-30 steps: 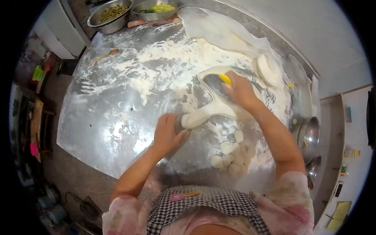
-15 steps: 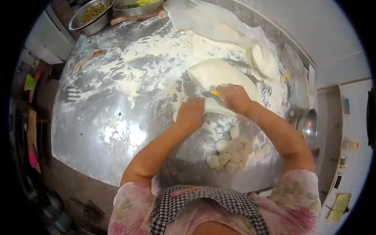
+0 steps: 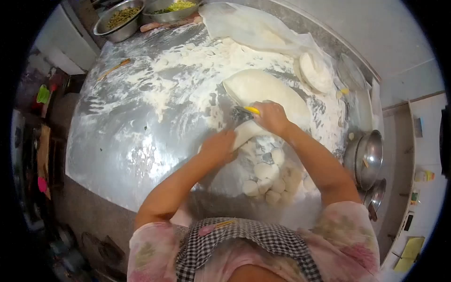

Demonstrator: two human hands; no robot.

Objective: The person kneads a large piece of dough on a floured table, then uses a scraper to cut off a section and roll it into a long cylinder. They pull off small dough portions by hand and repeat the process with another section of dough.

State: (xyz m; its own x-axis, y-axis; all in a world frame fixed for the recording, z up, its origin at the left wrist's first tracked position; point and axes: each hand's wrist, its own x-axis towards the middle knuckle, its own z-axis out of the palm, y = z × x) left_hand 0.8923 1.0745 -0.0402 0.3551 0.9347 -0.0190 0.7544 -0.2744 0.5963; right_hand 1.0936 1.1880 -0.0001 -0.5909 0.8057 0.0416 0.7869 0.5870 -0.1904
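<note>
A large pale slab of dough (image 3: pixel 275 94) lies on the floured metal table. From its near side runs a thick dough roll (image 3: pixel 247 132). My left hand (image 3: pixel 218 144) is closed over the left end of this roll, its fingers slightly blurred. My right hand (image 3: pixel 270 116) grips a knife (image 3: pixel 252 110) by its yellow handle, just above the roll. The knife's blade points left, over the gap between slab and roll. Closer to my body lie several small round dough pieces (image 3: pixel 264 171), loosely heaped and dusted with flour.
Translucent sheeting (image 3: pixel 249 23) covers something at the back. A flour-filled bowl (image 3: pixel 314 73) stands at right, with metal bowls (image 3: pixel 370 157) beyond the table's right edge. Two bowls of chopped food, one a metal bowl (image 3: pixel 120 29), sit far left near a thin wooden stick (image 3: pixel 114 69).
My left hand has shifted left and towards me, and more of the dough roll shows between my hands. My right hand, still holding the knife, has moved slightly left. The view has shifted a little.
</note>
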